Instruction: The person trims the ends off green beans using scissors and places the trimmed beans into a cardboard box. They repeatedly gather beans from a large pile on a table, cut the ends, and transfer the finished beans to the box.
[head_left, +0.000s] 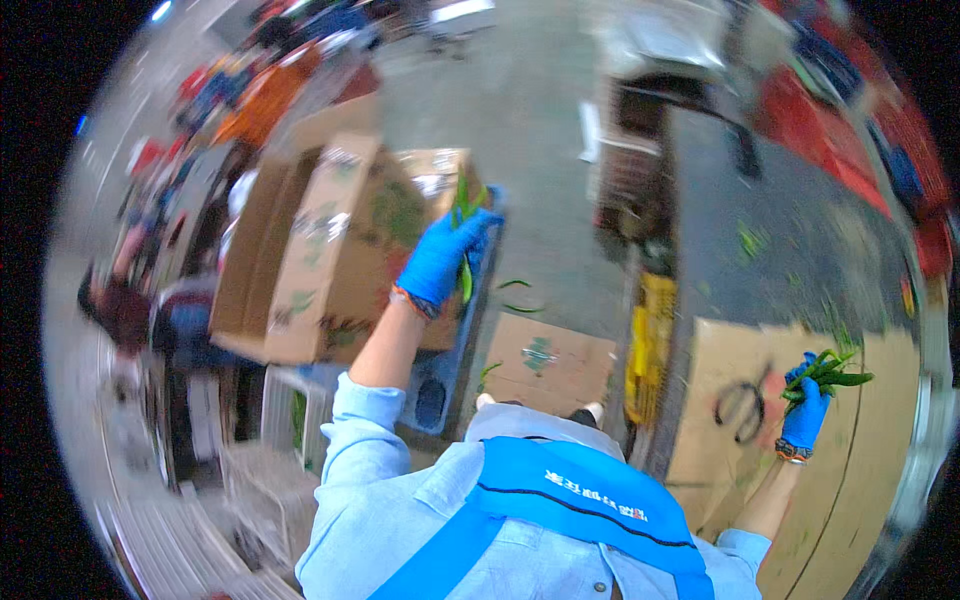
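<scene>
My left hand (442, 256), in a blue glove, grips a few long green peppers (466, 282), with tips sticking out above and below the fingers. It is raised beside an open cardboard box (352, 247) on the left. My right hand (807, 417), gloved too, is closed on a bunch of green peppers (829, 373). That hand is over a cardboard-covered work surface (720, 360) on the right. Close to it on the cardboard are black-handled scissors (739, 411), their blades blurred.
A blue platform (431, 394) is partly under the box. Loose green peppers (517, 307) lie on the floor near a flat cardboard sheet (551, 360). A yellow crate (650, 345) stands beside the right-hand table. White plastic crates (289, 405) and a person (124, 304) are at left.
</scene>
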